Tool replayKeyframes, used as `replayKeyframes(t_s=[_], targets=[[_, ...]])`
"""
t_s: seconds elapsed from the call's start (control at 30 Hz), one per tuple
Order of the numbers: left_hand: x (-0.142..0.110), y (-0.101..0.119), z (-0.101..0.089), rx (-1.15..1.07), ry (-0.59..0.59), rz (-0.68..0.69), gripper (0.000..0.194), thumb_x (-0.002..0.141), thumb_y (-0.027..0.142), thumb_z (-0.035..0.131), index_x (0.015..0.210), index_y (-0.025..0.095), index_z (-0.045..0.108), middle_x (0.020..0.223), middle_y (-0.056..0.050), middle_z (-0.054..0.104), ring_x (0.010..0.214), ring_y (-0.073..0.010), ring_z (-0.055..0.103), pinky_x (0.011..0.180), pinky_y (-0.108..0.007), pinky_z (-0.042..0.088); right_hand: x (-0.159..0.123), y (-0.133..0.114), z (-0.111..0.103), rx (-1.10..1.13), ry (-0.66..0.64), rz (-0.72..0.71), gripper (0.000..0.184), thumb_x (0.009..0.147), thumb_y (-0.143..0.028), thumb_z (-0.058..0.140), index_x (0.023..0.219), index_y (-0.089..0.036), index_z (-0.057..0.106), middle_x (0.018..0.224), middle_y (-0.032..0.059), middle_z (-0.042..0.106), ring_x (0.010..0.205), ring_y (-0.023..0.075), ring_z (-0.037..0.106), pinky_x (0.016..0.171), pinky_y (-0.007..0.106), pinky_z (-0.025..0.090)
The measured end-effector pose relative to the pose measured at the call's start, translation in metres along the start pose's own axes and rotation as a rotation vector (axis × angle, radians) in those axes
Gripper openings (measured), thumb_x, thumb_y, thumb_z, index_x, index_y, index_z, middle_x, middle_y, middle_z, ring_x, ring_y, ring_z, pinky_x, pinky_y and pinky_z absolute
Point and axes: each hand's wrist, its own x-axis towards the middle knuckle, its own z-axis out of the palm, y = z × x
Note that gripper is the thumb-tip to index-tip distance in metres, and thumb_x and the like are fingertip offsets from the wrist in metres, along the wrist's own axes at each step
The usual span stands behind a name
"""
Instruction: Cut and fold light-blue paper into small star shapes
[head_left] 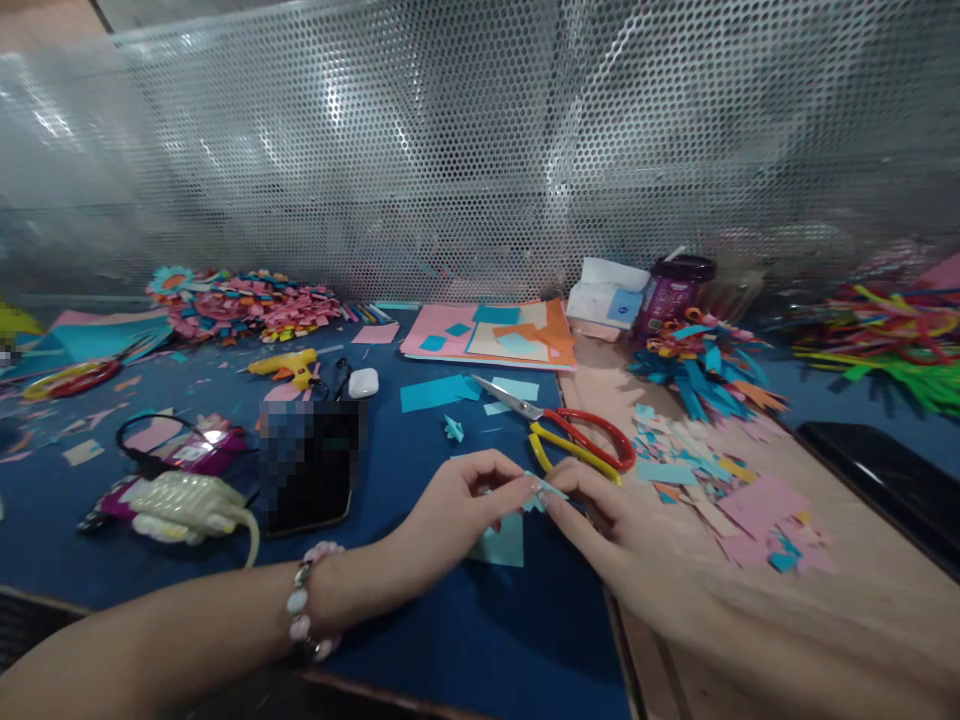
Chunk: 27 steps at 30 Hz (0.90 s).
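Observation:
Between the fingertips of both hands is a small light-blue piece of folded paper (538, 493). My left hand (480, 490), with a beaded bracelet (298, 602) at the wrist, pinches it from the left. From the right, my right hand (592, 510) grips its other side with thumb and fingers. A pale aqua paper square (504, 545) lies on the blue surface below the left hand. Just beyond the hands are scissors (551, 415) with one red and one yellow handle, blades slightly apart. A small folded blue paper piece (453, 429) rests to their left.
A stack of coloured paper (442, 335) lies at the back. Paper scraps (720, 490) cover the right side near a dark phone (885, 480). On the left are a yellow glue gun (289, 367) and a pale braided object (191, 505). A perforated metal panel (480, 150) stands behind.

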Motion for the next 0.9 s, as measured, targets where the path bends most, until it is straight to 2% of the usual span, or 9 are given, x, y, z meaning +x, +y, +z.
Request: replayKeyframes(t_s=[0.23, 0.43, 0.67, 0.9], targets=[[-0.0001, -0.0034, -0.0004, -0.040, 0.001, -0.032, 0.026, 0.071, 0.038, 0.068, 0.084, 0.016, 0.064, 0.071, 0.001, 0.059, 0.060, -0.0070, 0.048, 0.054, -0.018, 0.037, 0.0028, -0.0073, -0.0031, -0.031, -0.017, 0.021, 0.021, 0.088, -0.030, 0.048, 0.071, -0.021, 0.055, 0.064, -0.0021, 0.051, 0.058, 0.0111, 0.049, 0.054, 0.023, 0.042], [-0.0009, -0.0019, 0.0001, -0.068, 0.004, -0.039, 0.030, 0.071, 0.036, 0.069, 0.093, 0.016, 0.064, 0.076, -0.001, 0.061, 0.062, -0.0076, 0.050, 0.054, -0.019, 0.037, 0.0015, -0.0034, -0.0024, 0.009, -0.034, 0.027, 0.022, 0.089, -0.032, 0.047, 0.072, -0.021, 0.054, 0.064, -0.0023, 0.049, 0.057, 0.0106, 0.046, 0.053, 0.022, 0.040], [-0.0015, -0.0038, -0.0003, -0.099, -0.003, -0.029, 0.028, 0.071, 0.037, 0.070, 0.088, 0.015, 0.065, 0.077, -0.001, 0.061, 0.064, -0.0075, 0.050, 0.057, -0.019, 0.038, 0.0013, -0.0023, -0.0013, 0.016, -0.038, 0.041, 0.022, 0.091, -0.031, 0.045, 0.073, -0.020, 0.053, 0.064, -0.0027, 0.048, 0.056, 0.0099, 0.045, 0.052, 0.022, 0.038], [-0.0034, -0.0004, -0.0005, -0.088, 0.004, 0.009, 0.025, 0.071, 0.035, 0.071, 0.085, 0.015, 0.068, 0.080, -0.002, 0.064, 0.068, -0.0077, 0.050, 0.061, -0.019, 0.038, -0.0015, -0.0038, -0.0017, -0.025, 0.015, -0.044, 0.011, 0.088, -0.025, 0.050, 0.080, -0.020, 0.054, 0.071, -0.0017, 0.053, 0.062, 0.0105, 0.049, 0.056, 0.023, 0.040]])
